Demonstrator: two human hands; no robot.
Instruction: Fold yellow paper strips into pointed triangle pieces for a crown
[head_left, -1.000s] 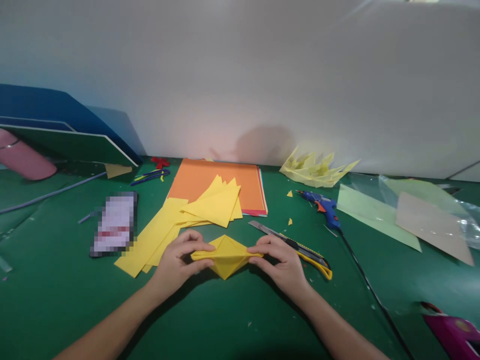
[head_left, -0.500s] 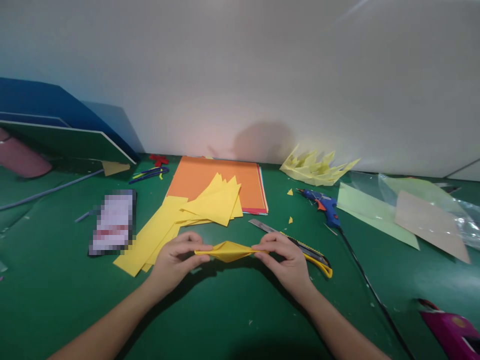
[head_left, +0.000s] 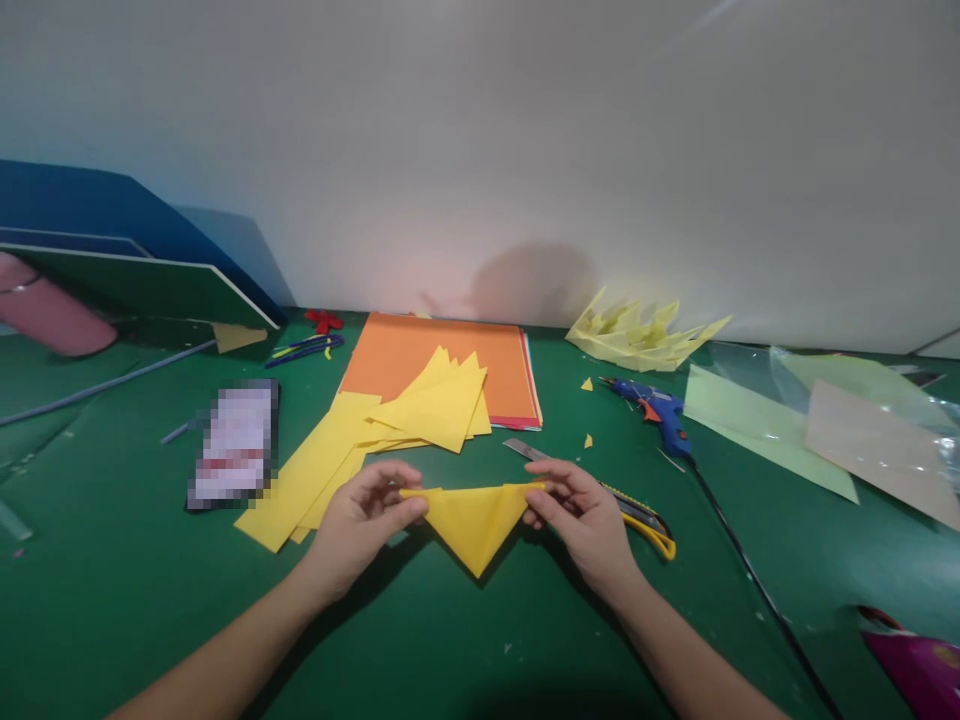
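Observation:
A folded piece of yellow paper point(head_left: 478, 525) hangs point down between my hands, showing a triangular face. My left hand point(head_left: 371, 515) pinches its left end between thumb and fingers. At the other end, my right hand point(head_left: 577, 515) pinches the right corner the same way. Behind my right hand lies a utility knife point(head_left: 637, 515) with a yellow edge and its blade showing, partly hidden by the hand. Beyond my left hand are several yellow paper pieces point(head_left: 435, 405), some cut to points, and long yellow strips point(head_left: 307, 470).
Orange sheets point(head_left: 420, 345) top a stack near the wall. A blue glue gun point(head_left: 660, 410) with a black cord, a spiky pale-yellow paper piece point(head_left: 637, 340) and light green paper point(head_left: 765, 430) are to the right. A phone point(head_left: 236, 440) and pink bottle point(head_left: 56, 310) are left.
The folded yellow paper has been tilted from edge-on so that its triangular face shows, point downward. Both hands keep their pinch on its ends. The view has shifted slightly.

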